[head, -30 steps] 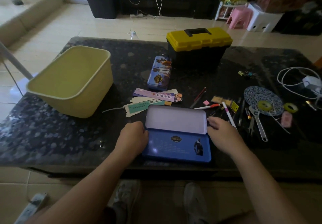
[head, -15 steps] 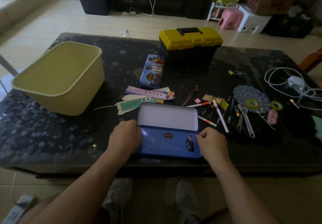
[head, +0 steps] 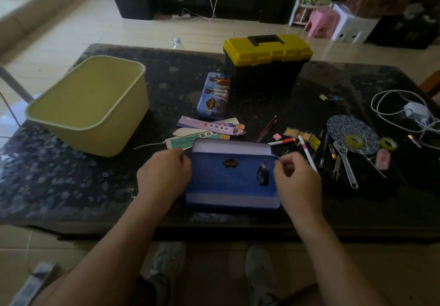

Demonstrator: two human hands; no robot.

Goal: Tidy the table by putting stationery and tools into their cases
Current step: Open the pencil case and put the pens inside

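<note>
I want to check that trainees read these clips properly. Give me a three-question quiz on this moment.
1. True or false: the left hand and right hand both hold the blue pencil case.
2. The lid of the toolbox is: A yellow, B red, C blue.
3. Name the long silver tool by the patterned plate.
Key: 1 true; 2 A; 3 the wrench.

pencil tins (head: 232,179) (head: 213,96) 2 | toolbox (head: 266,67) 1 | tub (head: 102,141) 1 | tape rolls (head: 354,140) (head: 388,143) 2

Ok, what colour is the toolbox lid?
The toolbox lid is yellow, with a black handle on top; the head view shows it best.
</note>
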